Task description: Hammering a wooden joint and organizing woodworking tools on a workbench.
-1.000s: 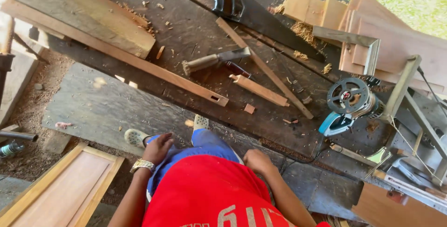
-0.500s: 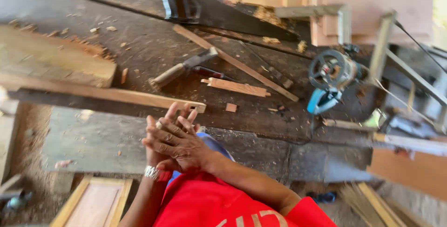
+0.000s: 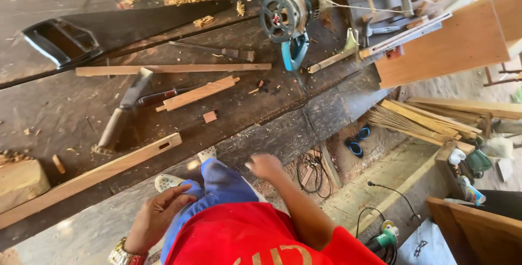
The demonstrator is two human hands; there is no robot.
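Head view, looking down over a red shirt [image 3: 239,238] and blue trousers [image 3: 217,186].

Hands: both bare and empty. The left hand [image 3: 157,216], with a metal watch [image 3: 122,255] at the wrist, lay open with the fingers loosely spread against the trouser leg. The right hand [image 3: 266,166] hung ahead of the knee, fingers loosely curled and pinching nothing; it was blurred, so the finer finger positions could not be told.

Step, as judged: a pause between grips, with no tool or wood in hand. The nearest workpiece was the long wooden strip [image 3: 92,177] with a slot cut near its end. It lay flat on the dark plank bench [image 3: 54,107], just beyond the white sandals [image 3: 168,181] and apart from both hands. Any grip on it would call for a forward reach past the knee.

Surroundings: beyond the strip lay a grey metal tool [image 3: 122,110], a short stick [image 3: 198,94], a small wood block [image 3: 210,116] and a thin batten [image 3: 168,69]. A black handsaw [image 3: 109,28] lay farther off. A round power tool [image 3: 285,20] with a teal handle stood near the bench's far edge.

Obstructions: sawdust and loose offcuts cluttered the bench around the strip. On the ground lay blue sandals [image 3: 356,142], coiled cables [image 3: 312,167], stacked slats [image 3: 435,115] and a green-ended power tool [image 3: 386,238].
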